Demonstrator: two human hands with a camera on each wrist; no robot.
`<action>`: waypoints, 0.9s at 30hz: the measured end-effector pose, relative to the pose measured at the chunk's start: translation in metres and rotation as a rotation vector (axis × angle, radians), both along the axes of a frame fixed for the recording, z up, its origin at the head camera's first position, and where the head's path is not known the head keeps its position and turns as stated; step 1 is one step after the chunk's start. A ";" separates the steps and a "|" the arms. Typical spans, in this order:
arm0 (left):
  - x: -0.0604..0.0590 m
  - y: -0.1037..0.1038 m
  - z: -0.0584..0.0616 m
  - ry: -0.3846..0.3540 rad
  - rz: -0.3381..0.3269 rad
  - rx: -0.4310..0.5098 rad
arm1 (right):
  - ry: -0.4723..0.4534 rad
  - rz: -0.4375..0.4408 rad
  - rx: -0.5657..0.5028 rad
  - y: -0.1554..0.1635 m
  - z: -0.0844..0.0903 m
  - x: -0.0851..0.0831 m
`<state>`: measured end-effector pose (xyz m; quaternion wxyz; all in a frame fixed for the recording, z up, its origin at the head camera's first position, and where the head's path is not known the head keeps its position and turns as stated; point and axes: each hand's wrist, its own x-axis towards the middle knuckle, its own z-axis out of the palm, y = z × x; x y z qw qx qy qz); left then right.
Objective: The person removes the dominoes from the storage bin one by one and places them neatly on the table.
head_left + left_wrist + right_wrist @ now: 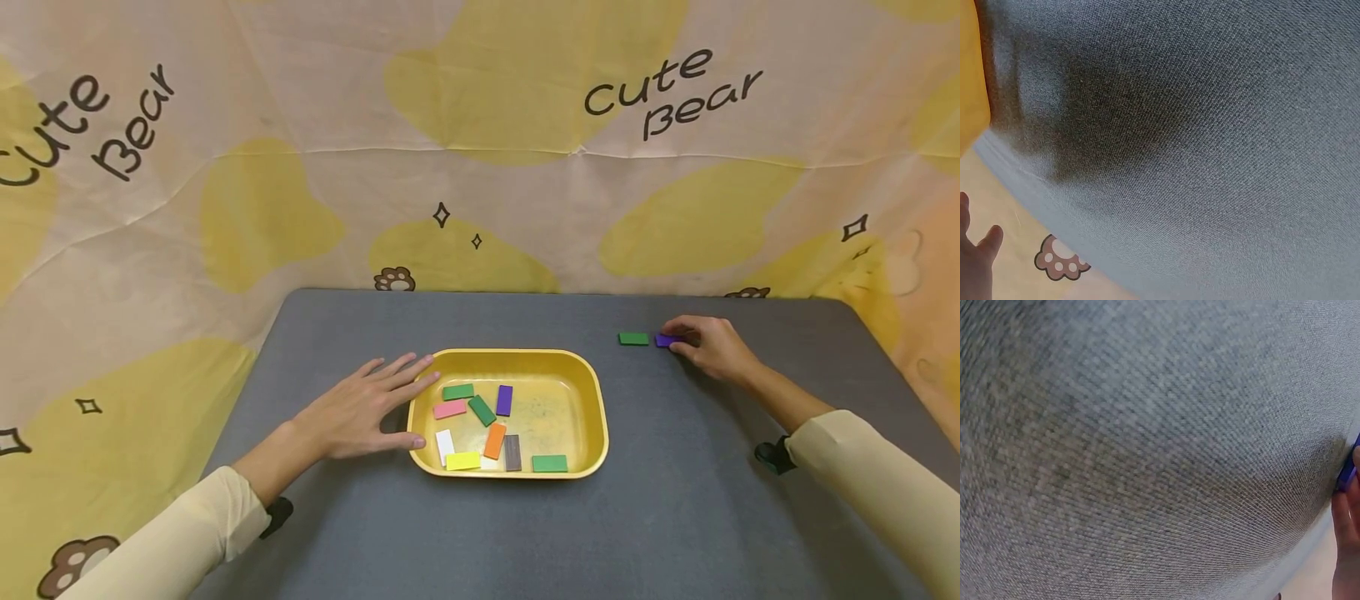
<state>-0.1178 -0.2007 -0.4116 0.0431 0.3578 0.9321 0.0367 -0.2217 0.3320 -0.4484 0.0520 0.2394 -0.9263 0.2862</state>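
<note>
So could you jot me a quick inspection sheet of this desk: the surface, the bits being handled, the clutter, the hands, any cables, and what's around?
Surface: grey cloth-covered table.
Job's things: purple tile on the table under the right hand's fingertips; green tile lies just beside it, apart from the hand.
Clutter: yellow tray holding loose tiles: three green, one each purple, pink, orange, white, yellow and dark brown.
Hands: left hand lies flat, fingers straight, touching the tray's left rim; right hand pinches the purple tile.
Cables: nothing seen.
Surroundings: cream and yellow backdrop cloth printed "cute bear", with paw prints; it also covers the floor.
</note>
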 end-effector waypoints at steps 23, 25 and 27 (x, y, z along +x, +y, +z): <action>0.000 0.000 0.000 0.003 0.002 -0.010 | -0.035 0.007 0.002 0.002 0.001 -0.002; 0.000 0.000 0.000 0.002 0.003 -0.011 | -0.027 0.010 0.008 0.003 0.001 -0.002; 0.000 0.001 0.000 0.001 0.003 -0.011 | -0.026 0.009 0.012 0.003 0.002 -0.002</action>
